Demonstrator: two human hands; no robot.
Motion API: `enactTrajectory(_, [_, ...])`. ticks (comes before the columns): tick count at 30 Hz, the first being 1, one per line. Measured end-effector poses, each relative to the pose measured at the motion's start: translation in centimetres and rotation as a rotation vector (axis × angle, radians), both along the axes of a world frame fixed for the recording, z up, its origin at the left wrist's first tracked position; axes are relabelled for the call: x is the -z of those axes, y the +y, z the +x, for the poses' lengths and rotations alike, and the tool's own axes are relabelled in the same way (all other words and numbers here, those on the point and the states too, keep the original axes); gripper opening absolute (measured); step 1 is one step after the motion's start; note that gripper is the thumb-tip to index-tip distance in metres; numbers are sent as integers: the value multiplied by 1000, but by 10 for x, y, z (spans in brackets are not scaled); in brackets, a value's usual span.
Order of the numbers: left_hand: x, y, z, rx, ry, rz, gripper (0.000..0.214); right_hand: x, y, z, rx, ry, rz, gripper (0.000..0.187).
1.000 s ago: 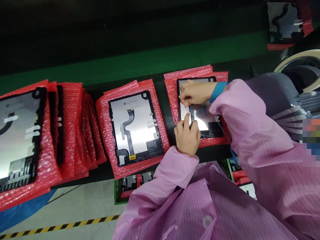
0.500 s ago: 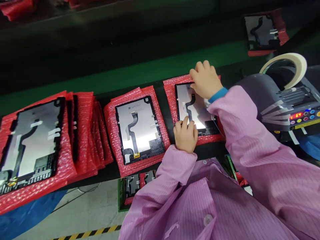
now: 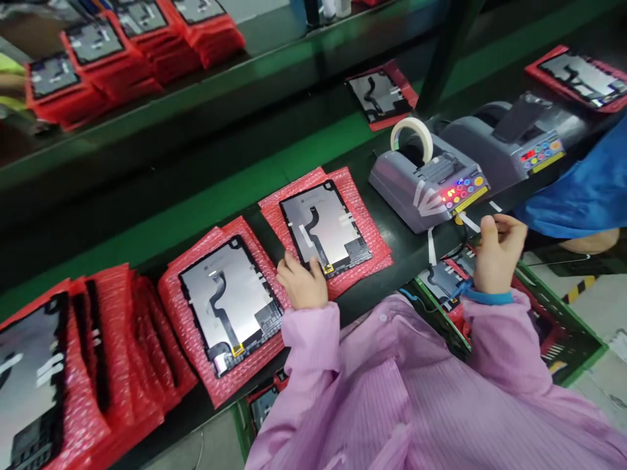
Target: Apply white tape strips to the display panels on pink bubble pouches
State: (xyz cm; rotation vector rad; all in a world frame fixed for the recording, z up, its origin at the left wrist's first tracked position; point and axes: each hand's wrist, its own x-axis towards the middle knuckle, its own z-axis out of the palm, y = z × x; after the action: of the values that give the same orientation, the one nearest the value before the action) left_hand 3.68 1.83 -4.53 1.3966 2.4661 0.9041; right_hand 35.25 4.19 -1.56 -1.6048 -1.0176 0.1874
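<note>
My left hand (image 3: 302,282) rests with fingers apart on the lower left corner of a tablet screen panel (image 3: 337,225), which lies face down on a red bubble-wrap bag (image 3: 379,254). A dark ribbon cable (image 3: 313,228) and pieces of white tape show on the panel's silvery back. My right hand (image 3: 500,253), with a blue band at the wrist, is pinched on the end of a white tape strip (image 3: 469,222) at the front of the grey tape dispenser (image 3: 416,189). A second screen panel (image 3: 232,300) lies on red bubble wrap left of my left hand.
Another dispenser (image 3: 509,140) stands beyond the first. Stacked red bags with panels lean at the left (image 3: 115,346), and more piles fill the upper shelf (image 3: 161,39). Green crates (image 3: 582,346) sit below the bench edge. A person's blue sleeve (image 3: 578,186) is at the right.
My right hand has left the panel's top edge and moved right to the dispenser, pinching a tape strip. My left hand stays at the panel's lower left. The view has swung right.
</note>
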Motion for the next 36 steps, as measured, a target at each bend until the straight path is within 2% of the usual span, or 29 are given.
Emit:
enactTrajectory(2, [1,7,-11,-39,-103,-101,44,-3,-6,-24,-24,-35,45,26])
enactTrajectory(3, [2,9,-16,-42,-138,-127,37,-3,-9,-40,-119,-66,15,27])
enactTrajectory(6, [0,12,-26,-63,-169,-117,18,9,-15,-89,-574,-213,-221,31])
enactTrajectory(8, [-2,14,-27,-80,-192,-96,11,22,-11,-111,-709,-283,-317,31])
enactTrajectory(12, [-6,21,-26,-117,-257,-66,10,42,1,-128,-724,-235,-345,28])
enactTrajectory(16, [-6,29,-27,-159,-325,-28,12,46,7,-126,-736,73,-418,26])
enactTrajectory(21, [-1,37,-34,-181,-465,-19,10,40,12,-124,-803,576,-511,41])
enactTrajectory(27, [-6,44,-37,-237,-563,76,15,22,16,-115,-862,755,-585,46])
enactTrajectory(31, [-18,36,-29,-221,-713,192,13,10,19,-103,-906,828,-639,53])
enactTrajectory(36, [-52,0,-41,-16,-949,265,37,-5,12,-102,-1033,796,-650,51])
